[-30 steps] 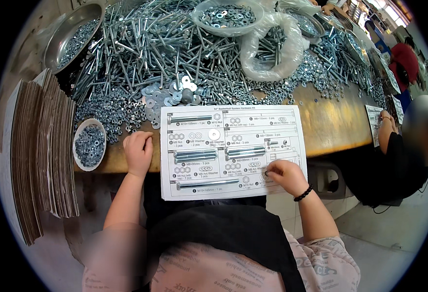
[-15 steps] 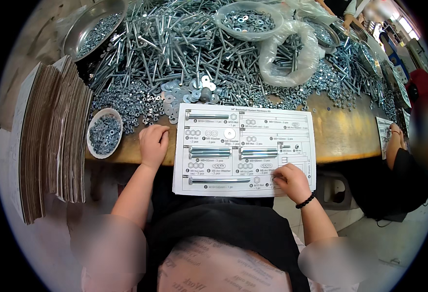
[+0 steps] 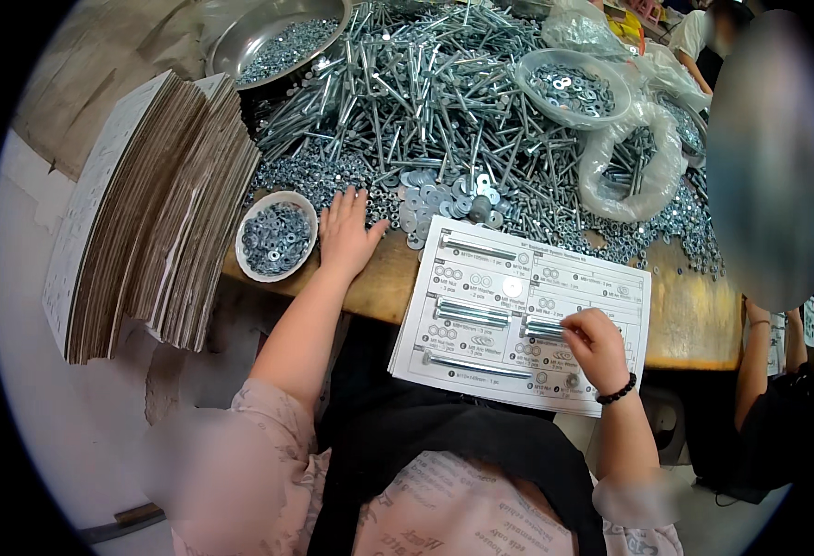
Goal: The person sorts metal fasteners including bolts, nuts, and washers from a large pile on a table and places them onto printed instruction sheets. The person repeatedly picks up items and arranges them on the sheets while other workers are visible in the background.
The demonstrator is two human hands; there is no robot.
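A printed sheet [image 3: 523,315] overhangs the near edge of the table [image 3: 694,324], bolts and washers laid on its outlines so each part sits where its drawing marks it; the right hand [image 3: 597,347] rests curled on the sheet's right half, what its fingertips pinch hidden. Farther left, the left hand [image 3: 347,232] lies flat, fingers spread, among loose nuts beside a small bowl [image 3: 277,236], with the big bolt heap [image 3: 425,102] beyond.

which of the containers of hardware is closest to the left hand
The small white bowl of nuts, just left of the left hand at the table edge. The metal pan and clear tub sit far back.
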